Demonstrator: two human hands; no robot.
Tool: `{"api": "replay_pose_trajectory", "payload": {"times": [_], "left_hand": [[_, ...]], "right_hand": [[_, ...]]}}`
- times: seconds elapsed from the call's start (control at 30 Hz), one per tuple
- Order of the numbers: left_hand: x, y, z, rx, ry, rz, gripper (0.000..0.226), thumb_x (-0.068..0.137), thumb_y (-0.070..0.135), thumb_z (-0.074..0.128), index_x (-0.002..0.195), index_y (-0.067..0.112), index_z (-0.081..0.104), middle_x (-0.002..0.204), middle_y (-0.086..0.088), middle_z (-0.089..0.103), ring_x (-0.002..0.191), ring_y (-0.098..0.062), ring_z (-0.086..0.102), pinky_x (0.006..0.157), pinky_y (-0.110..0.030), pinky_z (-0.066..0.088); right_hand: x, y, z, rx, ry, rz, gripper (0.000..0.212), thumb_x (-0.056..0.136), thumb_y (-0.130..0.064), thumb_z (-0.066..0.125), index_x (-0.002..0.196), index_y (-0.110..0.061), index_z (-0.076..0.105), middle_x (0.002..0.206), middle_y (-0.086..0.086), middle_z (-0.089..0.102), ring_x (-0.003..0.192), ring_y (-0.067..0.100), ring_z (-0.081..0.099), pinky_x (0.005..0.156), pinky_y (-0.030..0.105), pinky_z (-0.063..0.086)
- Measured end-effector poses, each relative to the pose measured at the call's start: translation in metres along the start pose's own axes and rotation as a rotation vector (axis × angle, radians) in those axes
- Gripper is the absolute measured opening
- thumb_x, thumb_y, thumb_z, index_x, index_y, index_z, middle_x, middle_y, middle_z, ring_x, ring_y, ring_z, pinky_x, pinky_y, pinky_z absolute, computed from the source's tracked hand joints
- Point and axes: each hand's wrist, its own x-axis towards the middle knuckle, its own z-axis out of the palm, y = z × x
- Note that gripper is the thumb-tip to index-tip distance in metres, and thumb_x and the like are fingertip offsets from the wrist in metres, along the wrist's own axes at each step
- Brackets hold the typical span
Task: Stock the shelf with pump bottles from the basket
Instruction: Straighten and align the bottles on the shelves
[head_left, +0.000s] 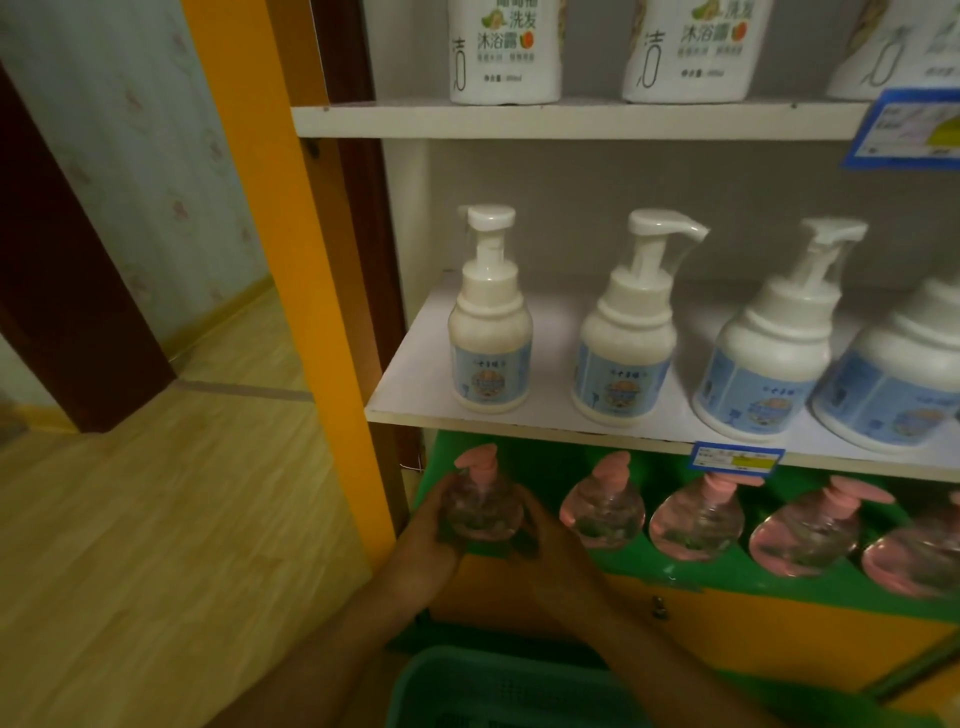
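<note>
1. The clear pump bottle (480, 512) held at the left end of the green bottom shelf (691, 564) has a round, squat body of see-through plastic, a pink pump head with its spout turned to the left, and a dark patch low on its front that is too blurred to read.
2. It stands upright at the head of a row: four more clear pink-pump bottles (602, 512) run to its right along the same shelf, each apart from the next, their liquid looking pink-tinted.
3. The left hand (428, 540) cups the bottle's left side from below and behind, fingers wrapped round the body, the forearm coming up from the lower edge of the view.
4. The right hand (545, 535) closes on the bottle's right side, thumb lying across the front near the base; both hands grasp the same bottle between them.
5. The two forearms meet in a narrow V over the green basket (498, 686), whose rim shows at the bottom of the view just below the shelf unit.
6. On the white middle shelf (415, 384) above, four white foam-pump bottles (491, 343) with pale blue labels stand in a row.
7. A blue price tag (737, 457) is fixed to that shelf's front edge, above the third pink-pump bottle.
8. The top shelf carries large white bottles (506, 49) with printed labels, cut off by the upper edge of the view.
</note>
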Motion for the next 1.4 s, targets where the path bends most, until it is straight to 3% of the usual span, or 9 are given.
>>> {"api": "replay_pose_trajectory", "payload": {"times": [0.17,0.3,0.47,0.57,0.77,0.97,1.13,1.23,1.4], "left_hand": [[-0.005,0.007,-0.002,0.054,-0.033,0.003,0.057,0.089,-0.002,0.052,0.137,0.024,0.036,0.124,0.015,0.048,0.118,-0.001,0.046,0.105,-0.022,0.037],[-0.017,0.025,-0.006,0.096,-0.033,0.062,0.054,0.087,-0.006,0.054,0.104,0.044,0.044,0.105,0.024,0.048,0.093,0.018,0.054,0.077,-0.003,0.046],[-0.033,0.053,-0.018,0.153,-0.097,0.023,0.038,0.090,0.007,0.055,0.102,0.043,0.052,0.111,0.018,0.059,0.113,-0.009,0.057,0.100,-0.028,0.047],[-0.039,0.087,-0.021,0.168,-0.160,0.082,0.037,0.089,0.004,0.057,0.110,0.034,0.059,0.112,0.005,0.068,0.109,-0.010,0.063,0.091,-0.021,0.051],[-0.045,0.201,-0.015,0.312,-0.078,0.366,0.036,0.093,0.006,0.050,0.109,0.037,0.058,0.107,0.015,0.066,0.100,0.004,0.061,0.082,-0.015,0.053],[-0.050,0.325,-0.011,0.223,0.041,0.600,0.034,0.091,0.001,0.049,0.114,0.025,0.059,0.106,0.017,0.062,0.094,0.020,0.054,0.071,0.004,0.042],[-0.037,0.362,-0.011,0.169,0.074,0.534,0.052,0.090,0.005,0.051,0.135,0.028,0.039,0.134,0.009,0.047,0.120,-0.008,0.046,0.094,-0.024,0.044],[-0.027,0.366,-0.014,0.141,0.050,0.434,0.060,0.092,0.010,0.050,0.144,0.027,0.026,0.145,0.008,0.039,0.133,-0.017,0.038,0.112,-0.044,0.034],[-0.017,0.361,-0.009,0.327,-0.064,0.374,0.069,0.089,0.004,0.050,0.148,0.022,0.019,0.152,0.002,0.032,0.138,-0.018,0.034,0.113,-0.037,0.029]], "right_hand": [[-0.003,-0.005,-0.005,0.036,-0.022,-0.025,0.055,0.091,-0.026,0.059,0.110,-0.068,0.029,0.128,-0.021,0.046,0.122,0.007,0.047,0.108,0.034,0.040],[-0.009,-0.012,-0.014,0.037,0.016,-0.009,0.056,0.091,-0.024,0.060,0.138,-0.039,0.033,0.137,-0.014,0.043,0.129,0.011,0.043,0.110,0.036,0.037],[-0.026,-0.047,-0.052,-0.068,0.011,-0.084,0.026,0.094,-0.022,0.053,0.114,-0.039,0.056,0.117,-0.018,0.057,0.102,-0.003,0.052,0.081,0.008,0.041],[-0.037,-0.081,-0.084,-0.072,0.082,-0.156,0.024,0.091,-0.028,0.056,0.095,-0.051,0.056,0.110,-0.020,0.063,0.088,-0.007,0.059,0.085,0.018,0.050],[-0.063,-0.164,-0.164,0.035,0.249,-0.304,0.032,0.090,-0.004,0.056,0.096,-0.034,0.066,0.091,-0.007,0.073,0.082,0.009,0.070,0.071,0.021,0.053],[-0.081,-0.248,-0.230,0.021,0.378,-0.469,0.021,0.086,-0.015,0.064,0.100,-0.029,0.070,0.098,-0.007,0.072,0.090,0.008,0.067,0.083,0.030,0.056],[-0.086,-0.289,-0.258,-0.001,0.501,-0.507,0.024,0.092,-0.020,0.056,0.114,-0.028,0.062,0.111,-0.010,0.064,0.102,0.007,0.060,0.087,0.026,0.051],[-0.081,-0.286,-0.260,-0.044,0.464,-0.379,0.046,0.093,-0.022,0.052,0.138,-0.025,0.042,0.141,-0.005,0.048,0.121,0.015,0.051,0.101,0.036,0.043],[-0.075,-0.275,-0.254,-0.116,0.349,-0.332,0.058,0.091,-0.014,0.053,0.143,-0.026,0.032,0.146,-0.001,0.043,0.129,0.017,0.045,0.108,0.038,0.039]]}}
